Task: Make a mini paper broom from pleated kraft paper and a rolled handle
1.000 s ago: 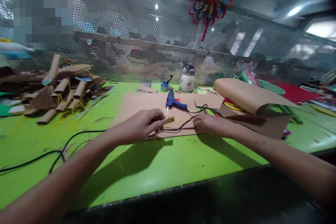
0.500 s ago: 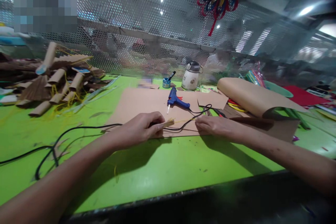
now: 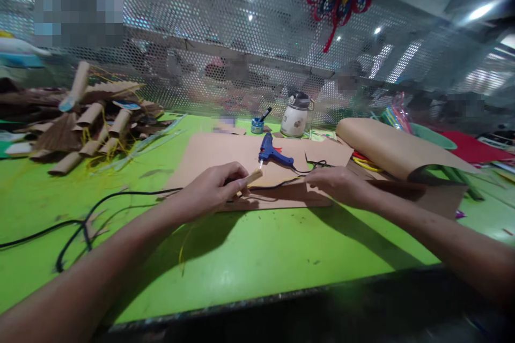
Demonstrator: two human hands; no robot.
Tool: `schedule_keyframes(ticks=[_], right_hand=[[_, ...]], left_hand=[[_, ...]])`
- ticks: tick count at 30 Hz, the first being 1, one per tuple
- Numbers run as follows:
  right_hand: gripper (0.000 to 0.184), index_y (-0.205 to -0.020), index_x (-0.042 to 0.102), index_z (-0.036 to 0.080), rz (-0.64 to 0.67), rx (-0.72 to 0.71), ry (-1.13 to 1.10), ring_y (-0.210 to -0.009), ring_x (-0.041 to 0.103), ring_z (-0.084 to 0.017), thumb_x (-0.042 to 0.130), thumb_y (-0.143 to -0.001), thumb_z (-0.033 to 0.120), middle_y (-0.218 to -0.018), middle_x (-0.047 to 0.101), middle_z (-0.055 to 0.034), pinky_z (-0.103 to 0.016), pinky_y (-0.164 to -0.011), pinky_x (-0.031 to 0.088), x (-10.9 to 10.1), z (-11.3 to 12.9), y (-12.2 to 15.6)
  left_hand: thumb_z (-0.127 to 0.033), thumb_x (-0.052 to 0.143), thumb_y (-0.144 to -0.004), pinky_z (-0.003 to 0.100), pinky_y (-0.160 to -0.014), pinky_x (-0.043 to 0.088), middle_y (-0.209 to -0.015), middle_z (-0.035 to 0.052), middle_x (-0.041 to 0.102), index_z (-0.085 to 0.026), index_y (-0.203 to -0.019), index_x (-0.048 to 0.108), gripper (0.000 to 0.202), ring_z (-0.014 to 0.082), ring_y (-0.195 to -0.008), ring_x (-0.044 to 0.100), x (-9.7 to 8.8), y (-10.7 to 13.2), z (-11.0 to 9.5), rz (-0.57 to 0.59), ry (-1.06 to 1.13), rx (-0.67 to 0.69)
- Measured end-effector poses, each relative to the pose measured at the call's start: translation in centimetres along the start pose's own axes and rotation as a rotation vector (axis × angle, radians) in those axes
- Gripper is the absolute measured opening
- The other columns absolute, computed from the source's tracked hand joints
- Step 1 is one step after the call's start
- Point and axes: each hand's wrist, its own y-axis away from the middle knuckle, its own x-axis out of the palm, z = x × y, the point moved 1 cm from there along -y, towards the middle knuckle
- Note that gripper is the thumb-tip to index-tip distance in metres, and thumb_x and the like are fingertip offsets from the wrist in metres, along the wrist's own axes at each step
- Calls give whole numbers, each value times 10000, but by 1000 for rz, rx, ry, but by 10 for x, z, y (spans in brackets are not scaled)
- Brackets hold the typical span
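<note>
My left hand (image 3: 211, 188) is closed around a small rolled brown paper tube (image 3: 253, 177), whose end sticks out toward the right. My right hand (image 3: 336, 185) is raised a little above the brown card sheet (image 3: 225, 153), fingers pinched on a thin yellow strand that I can barely make out. A blue glue gun (image 3: 272, 154) lies on the card just beyond both hands, and its black cord (image 3: 309, 165) loops past my right hand.
A pile of brown paper rolls and fans (image 3: 86, 120) sits at the far left. A black cable (image 3: 80, 225) crosses the green table (image 3: 249, 257). A white jar (image 3: 295, 116), a small blue pot (image 3: 255, 126) and a curled brown paper sheet (image 3: 386, 147) stand behind. Mesh screen at the back.
Both hands have lifted slightly off the card. My right hand rose and moved a little right, and the tube tip now points nearer the glue gun's nozzle.
</note>
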Motion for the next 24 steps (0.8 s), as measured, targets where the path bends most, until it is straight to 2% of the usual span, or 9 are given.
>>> schedule_keyframes(ticks=[3, 5, 7, 11, 14, 17, 21, 24], right_hand=[[208, -1004, 686, 185, -68, 100, -271, -732, 680, -151, 524, -925, 288, -857, 730, -55, -284, -684, 568, -27, -6, -2], [179, -975, 701, 205, -17, 76, -302, -828, 691, -168, 566, -902, 297, -928, 737, -55, -306, -763, 569, -37, -2, 3], [147, -954, 710, 228, 66, 37, -240, -903, 687, -180, 588, -889, 276, -984, 735, -49, -317, -818, 554, -42, 9, 15], [141, -960, 695, 233, 80, 29, -250, -911, 686, -168, 571, -899, 207, -983, 733, -49, -293, -805, 544, -45, 37, 46], [117, -934, 677, 224, -27, 31, -273, -900, 681, -169, 574, -890, 189, -944, 731, -54, -302, -792, 542, -44, 42, 51], [92, -893, 681, 207, -200, 100, -146, -844, 681, -187, 593, -868, 214, -899, 730, -70, -331, -747, 542, -37, 30, 27], [124, -856, 666, 162, -341, 135, -35, -794, 640, -189, 561, -872, 227, -876, 705, -93, -337, -710, 517, -29, 16, -24], [130, -705, 627, 168, -192, 100, 17, -633, 576, -147, 588, -828, 186, -690, 657, -34, -271, -579, 453, -27, 20, -40]], left_hand=[[-492, 528, -845, 344, -731, 515, -868, 70, 694, -165, -916, 597, 342, 198, -785, 642, -3, -2, 2, -92, 144, -39], [-489, 569, -819, 359, -744, 527, -864, 73, 690, -161, -901, 588, 339, 209, -802, 659, -5, -2, 2, -160, 252, -64], [-477, 614, -785, 360, -731, 535, -829, 65, 681, -162, -868, 583, 327, 218, -809, 667, -8, -2, 1, -209, 341, -77], [-442, 652, -762, 342, -691, 538, -766, 51, 671, -164, -810, 575, 293, 212, -777, 674, -11, -2, 2, -207, 431, -83], [-441, 640, -779, 347, -682, 537, -787, 67, 691, -159, -815, 564, 294, 195, -716, 670, -10, -3, 4, -164, 454, -103], [-444, 619, -798, 333, -687, 526, -804, 73, 695, -154, -840, 571, 297, 191, -728, 664, -9, -3, 2, -181, 415, -67], [-445, 602, -805, 288, -649, 493, -792, 53, 679, -157, -861, 598, 294, 167, -710, 621, -17, -2, -3, -331, 288, 13], [-463, 587, -807, 277, -619, 473, -777, 41, 664, -165, -855, 611, 304, 158, -680, 592, -24, 0, -5, -396, 234, 43]])
